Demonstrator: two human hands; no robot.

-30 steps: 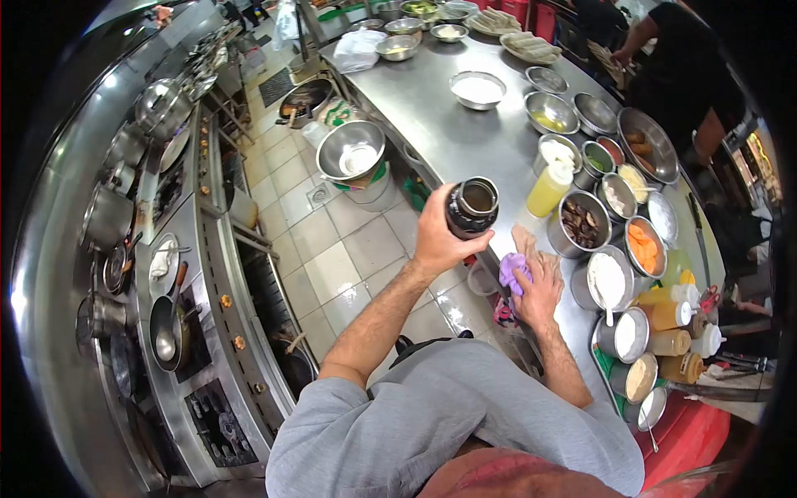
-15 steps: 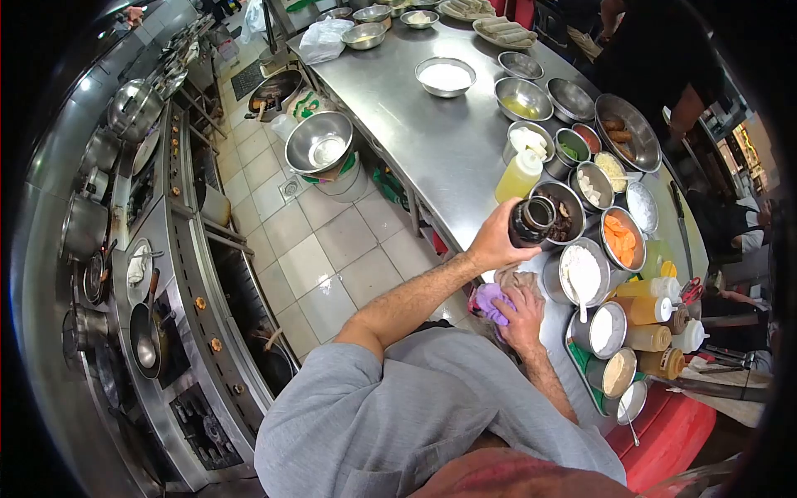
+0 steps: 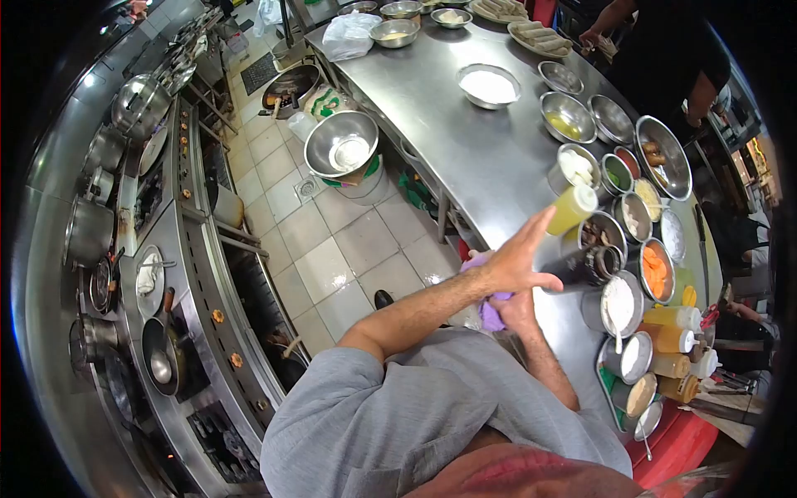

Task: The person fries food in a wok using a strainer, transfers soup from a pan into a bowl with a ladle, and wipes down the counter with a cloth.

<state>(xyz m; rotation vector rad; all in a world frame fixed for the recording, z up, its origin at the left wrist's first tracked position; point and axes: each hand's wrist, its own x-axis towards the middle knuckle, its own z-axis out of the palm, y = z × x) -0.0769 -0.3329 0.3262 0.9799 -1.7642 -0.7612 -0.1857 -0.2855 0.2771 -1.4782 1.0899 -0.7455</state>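
My left hand [image 3: 516, 259] is open above the front edge of the steel table [image 3: 423, 124], fingers stretched out and thumb apart. Just beyond its thumb, a dark glass bottle or jar [image 3: 591, 267] stands among the bowls. A squeeze bottle of yellow liquid [image 3: 573, 207] is close to the fingertips. My right hand [image 3: 516, 312], partly hidden beneath the left forearm and hand, is closed on a purple cloth [image 3: 493, 314] at the table edge. Beside the dark bottle are a pot of white powder with a spoon [image 3: 616, 305] and a bowl of orange pieces [image 3: 656, 272].
Several sauce bottles [image 3: 671, 317] crowd the right side. A bowl of white powder [image 3: 488, 86] sits farther back. Another steel bowl [image 3: 342, 144] rests on a bucket beside the table. Stoves [image 3: 212, 332] line the left. A person in dark clothes [image 3: 677, 58] stands across the table.
My left hand has let go of the dark bottle, which now stands on the table, and has opened. My right hand has drawn the purple cloth nearer the edge. The view has shifted.
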